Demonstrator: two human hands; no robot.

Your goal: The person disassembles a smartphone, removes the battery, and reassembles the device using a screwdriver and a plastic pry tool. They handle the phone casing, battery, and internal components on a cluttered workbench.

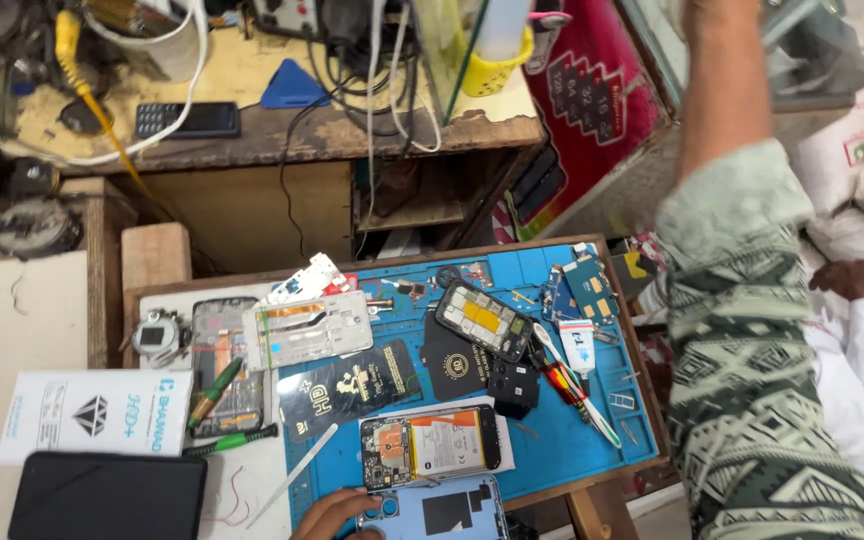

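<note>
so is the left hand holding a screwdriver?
No: the left hand rests empty on the light blue phone back cover, and the green screwdriver lies apart on the bench.

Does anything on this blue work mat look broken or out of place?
The phone by the left hand lies with its back off, battery and circuit board bare. Its pale blue back cover rests just below it.

A phone repair workshop — opened phone (pixel 430 447), blue repair mat (pixel 562 440), screwdrivers (pixel 214 390).
</note>
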